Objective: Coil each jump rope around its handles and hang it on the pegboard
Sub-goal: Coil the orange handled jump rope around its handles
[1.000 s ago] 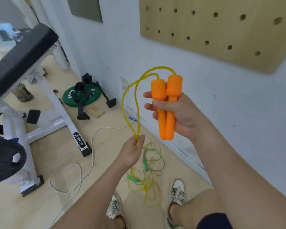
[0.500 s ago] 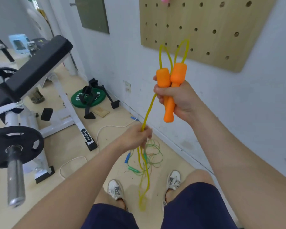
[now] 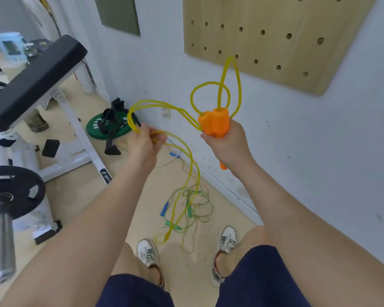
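Pale wood floor (image 3: pixel 80 196) along a white wall, with gym gear and loose ropes on it

A tangle of ropes (image 3: pixel 197 196) lies near the wall, thin green cord looped over itself, with a green handle (image 3: pixel 173 226) at its near edge and a blue handle (image 3: pixel 164 208) at its left; a second blue handle (image 3: pixel 174 154) lies further back beside a white cable (image 3: pixel 164 162). The low loop of a yellow rope (image 3: pixel 164 237) seems to touch the floor in front of the tangle. A green plate (image 3: pixel 98 127) lies flat further back, with black stands (image 3: pixel 111 120) on it. At the left stands a white bench frame (image 3: pixel 102 171). Two white shoes (image 3: pixel 148 251) stand on the near floor, either side of the yellow loop
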A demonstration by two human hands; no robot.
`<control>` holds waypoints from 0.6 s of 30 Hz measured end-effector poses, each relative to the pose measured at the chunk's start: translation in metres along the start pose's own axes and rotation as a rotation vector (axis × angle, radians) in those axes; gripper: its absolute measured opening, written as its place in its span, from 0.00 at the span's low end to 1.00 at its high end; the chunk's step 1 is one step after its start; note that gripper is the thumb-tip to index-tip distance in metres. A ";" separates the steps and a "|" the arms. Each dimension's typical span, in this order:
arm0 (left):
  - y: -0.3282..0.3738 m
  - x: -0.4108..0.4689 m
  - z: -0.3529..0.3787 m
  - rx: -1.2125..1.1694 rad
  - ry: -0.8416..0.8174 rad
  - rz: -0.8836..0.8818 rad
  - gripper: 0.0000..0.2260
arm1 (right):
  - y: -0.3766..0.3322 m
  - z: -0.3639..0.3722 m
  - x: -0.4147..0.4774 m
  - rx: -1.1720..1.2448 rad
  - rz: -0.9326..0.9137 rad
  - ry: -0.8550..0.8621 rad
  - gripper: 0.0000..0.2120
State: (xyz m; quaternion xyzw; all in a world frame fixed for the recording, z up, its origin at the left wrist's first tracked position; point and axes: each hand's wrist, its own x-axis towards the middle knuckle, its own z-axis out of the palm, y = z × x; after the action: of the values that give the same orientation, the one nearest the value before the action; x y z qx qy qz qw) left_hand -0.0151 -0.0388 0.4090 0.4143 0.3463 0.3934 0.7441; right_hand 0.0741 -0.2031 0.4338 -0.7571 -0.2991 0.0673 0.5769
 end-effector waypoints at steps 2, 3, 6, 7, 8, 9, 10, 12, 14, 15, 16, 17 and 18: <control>0.015 0.013 0.006 0.062 -0.062 0.103 0.06 | 0.009 0.001 -0.002 0.022 0.045 -0.005 0.06; 0.013 0.019 0.002 0.205 -0.071 0.104 0.05 | 0.013 0.002 -0.001 0.016 0.070 -0.018 0.08; -0.016 0.028 -0.023 0.637 0.039 -0.065 0.10 | 0.019 0.003 0.002 -0.114 0.140 -0.168 0.06; -0.029 0.026 -0.034 0.719 0.066 -0.100 0.18 | 0.021 0.003 0.001 -0.161 0.195 -0.252 0.05; -0.042 0.018 -0.043 0.779 0.051 -0.074 0.27 | 0.022 0.002 0.000 -0.185 0.269 -0.352 0.06; -0.052 0.008 -0.049 0.826 -0.002 0.016 0.34 | 0.023 0.002 -0.002 -0.188 0.349 -0.456 0.08; -0.058 -0.008 -0.049 0.849 -0.087 0.135 0.37 | 0.024 0.002 -0.005 -0.173 0.418 -0.547 0.09; -0.062 -0.030 -0.042 0.864 -0.296 0.347 0.42 | 0.028 0.002 -0.010 -0.138 0.511 -0.681 0.06; -0.057 -0.046 -0.034 0.912 -0.495 0.509 0.44 | 0.034 0.001 -0.015 -0.160 0.563 -0.818 0.02; -0.052 -0.051 -0.030 0.958 -0.588 0.567 0.44 | 0.037 0.000 -0.017 -0.171 0.571 -0.889 0.02; -0.046 -0.055 -0.026 1.041 -0.680 0.593 0.43 | 0.039 -0.002 -0.020 -0.168 0.570 -0.945 0.02; -0.040 -0.058 -0.023 1.145 -0.768 0.588 0.42 | 0.041 -0.004 -0.022 -0.148 0.567 -0.979 0.02; -0.037 -0.060 -0.021 1.242 -0.853 0.552 0.41 | 0.042 -0.007 -0.023 -0.129 0.563 -1.003 0.02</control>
State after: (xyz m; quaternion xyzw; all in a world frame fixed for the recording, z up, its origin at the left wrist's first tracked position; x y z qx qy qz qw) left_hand -0.0492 -0.0964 0.3790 0.9381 0.0727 0.1064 0.3215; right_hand 0.0744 -0.2278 0.3925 -0.7168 -0.3265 0.5503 0.2772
